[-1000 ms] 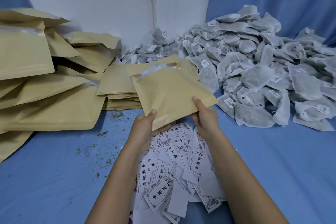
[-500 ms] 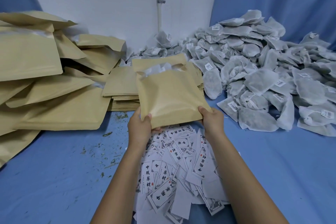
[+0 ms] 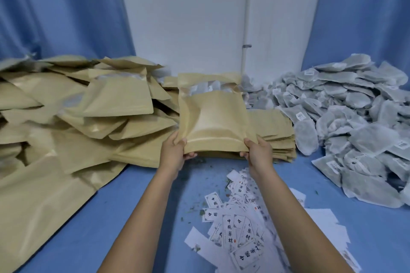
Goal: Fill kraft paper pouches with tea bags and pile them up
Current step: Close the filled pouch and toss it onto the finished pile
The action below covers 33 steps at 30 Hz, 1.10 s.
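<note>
Head view. Shows one kraft paper pouch (image 3: 213,122) held upright at centre frame, mouth at the top, front face bulging. Grips its lower left corner with the left hand (image 3: 175,153): thumb on the front face, fingers curled under the bottom edge. Grips the lower right corner the same way with the right hand (image 3: 258,152). Reveals white tea bags (image 3: 210,87) inside the open mouth, behind the front panel.

Sets the pouch directly in front of a flat stack of empty pouches (image 3: 277,137); cannot tell whether the bottom edge touches that stack. Shows a heap of filled pouches (image 3: 77,117) to the left, overlapping at mixed angles. Shows a loose tea bag pile (image 3: 355,117) to the right, well apart from that heap. Shows printed paper labels (image 3: 239,232) scattered on the blue cloth (image 3: 88,239) beneath the right forearm, with dark tea crumbs (image 3: 195,208) beside them. Closes the background with a white wall (image 3: 188,17) and a vertical pipe (image 3: 246,17).
</note>
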Tool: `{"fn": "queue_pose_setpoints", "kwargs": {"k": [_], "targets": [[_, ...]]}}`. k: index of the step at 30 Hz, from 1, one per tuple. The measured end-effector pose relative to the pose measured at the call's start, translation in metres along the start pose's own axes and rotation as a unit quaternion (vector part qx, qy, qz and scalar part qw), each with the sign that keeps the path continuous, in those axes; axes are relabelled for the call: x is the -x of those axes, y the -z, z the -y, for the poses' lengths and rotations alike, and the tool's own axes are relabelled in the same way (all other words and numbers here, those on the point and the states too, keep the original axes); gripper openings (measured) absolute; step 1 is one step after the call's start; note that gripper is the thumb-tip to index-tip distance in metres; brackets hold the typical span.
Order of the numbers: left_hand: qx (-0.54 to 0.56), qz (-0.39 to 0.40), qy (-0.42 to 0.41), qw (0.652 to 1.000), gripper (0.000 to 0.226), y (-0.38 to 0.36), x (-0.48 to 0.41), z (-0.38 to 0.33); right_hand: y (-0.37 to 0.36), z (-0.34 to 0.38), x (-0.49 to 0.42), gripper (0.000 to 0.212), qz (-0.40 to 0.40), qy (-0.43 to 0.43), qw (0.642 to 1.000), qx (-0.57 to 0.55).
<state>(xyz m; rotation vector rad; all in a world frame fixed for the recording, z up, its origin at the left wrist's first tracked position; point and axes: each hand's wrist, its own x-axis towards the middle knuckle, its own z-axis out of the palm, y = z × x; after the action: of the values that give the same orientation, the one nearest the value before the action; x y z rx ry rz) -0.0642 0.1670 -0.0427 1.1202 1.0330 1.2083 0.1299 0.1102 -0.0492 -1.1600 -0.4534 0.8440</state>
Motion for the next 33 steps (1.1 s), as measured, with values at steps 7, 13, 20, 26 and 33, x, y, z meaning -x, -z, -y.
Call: {"fn": "queue_pose_setpoints", "kwargs": {"k": [7,13,20,26,33], "targets": [[0.014,-0.086,-0.031,0.996,0.048,0.087,-0.03,-0.073,-0.133,-0.002,0.006,0.025,0.097,-0.052,0.991,-0.082],[0.212,0.01,-0.038,0.976,0.058,0.126,-0.072,-0.178,-0.244,0.057,0.007,0.064,0.373,-0.136,0.896,-0.2],[-0.167,0.05,-0.049,0.983,0.019,0.063,-0.058,-0.115,-0.232,-0.009,0.025,0.03,0.357,-0.007,0.934,0.021],[-0.269,0.054,-0.107,0.956,0.026,0.001,-0.057,-0.074,-0.166,-0.006,0.001,0.045,0.292,0.08,0.945,0.126],[-0.397,0.121,-0.211,0.885,0.021,-0.067,-0.049,-0.026,-0.067,0.008,-0.039,0.029,0.16,0.245,0.787,0.544]]}}
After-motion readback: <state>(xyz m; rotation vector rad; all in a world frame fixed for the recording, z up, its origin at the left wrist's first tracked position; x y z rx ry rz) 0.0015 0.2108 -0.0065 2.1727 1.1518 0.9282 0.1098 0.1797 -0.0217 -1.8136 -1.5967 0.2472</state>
